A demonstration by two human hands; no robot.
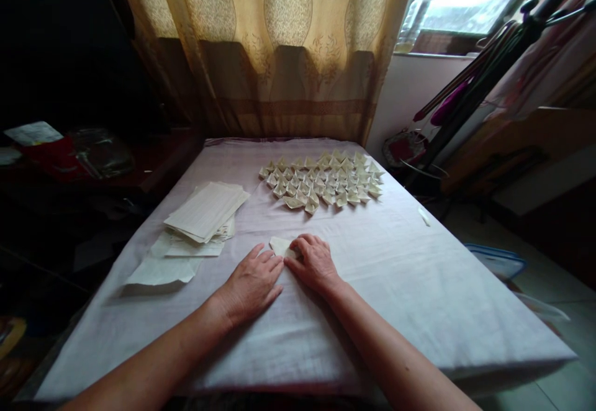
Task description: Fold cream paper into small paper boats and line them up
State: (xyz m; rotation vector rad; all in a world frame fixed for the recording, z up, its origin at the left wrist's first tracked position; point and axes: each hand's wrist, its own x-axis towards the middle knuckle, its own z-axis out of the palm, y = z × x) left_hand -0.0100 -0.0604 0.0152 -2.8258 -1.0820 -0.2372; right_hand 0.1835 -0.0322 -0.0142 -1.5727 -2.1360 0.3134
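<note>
A small piece of folded paper (279,245) lies on the cloth between my hands, partly covered by my right fingers. My right hand (314,261) curls over its right side, with thumb and fingers pressed on the paper. Just left of it, my left hand (254,282) lies palm down, fingers stretched out and fingertips close to the paper's lower edge; whether they touch it I cannot tell. Farther back stand several rows of small folded paper boats (321,181). To the left is a loose stack of paper sheets (207,212), with a creased sheet (161,268) sticking out beneath.
A white cloth covers the table (419,299). A paper scrap (424,216) lies near its right edge. Behind hangs a patterned curtain (288,88). At the right is a dark coat stand (484,82); at the left, a dark side table holds a red item (51,156).
</note>
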